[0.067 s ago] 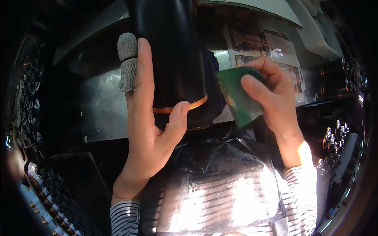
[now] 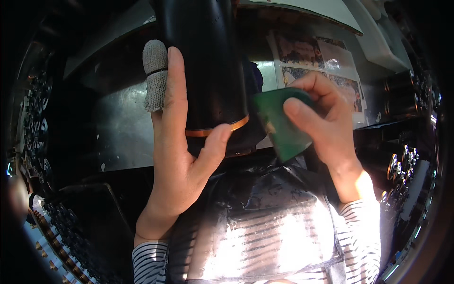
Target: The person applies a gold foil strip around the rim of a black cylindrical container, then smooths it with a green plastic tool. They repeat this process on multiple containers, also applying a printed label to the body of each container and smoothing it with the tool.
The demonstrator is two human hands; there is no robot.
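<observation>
Cylinder, upper centre, head view: probably stiff, smooth, slippery; hold near the rim. Left hand lies along it, thumb spread from fingers; right hand, right of centre, pinches a green sheet.

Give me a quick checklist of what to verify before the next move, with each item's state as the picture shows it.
1. Left hand at the black cylinder: ok, spread along its side, thumb by the copper band.
2. Green card held: ok, pinched between the thumb and fingers of the right hand.
3. Finger cover on: ok, a grey knitted one on a left finger.
4. Whole cylinder in view: not ok, the picture's upper edge cuts it off.
5. Green card apart from the cylinder: cannot tell, their edges look close and depth is unclear.
</observation>
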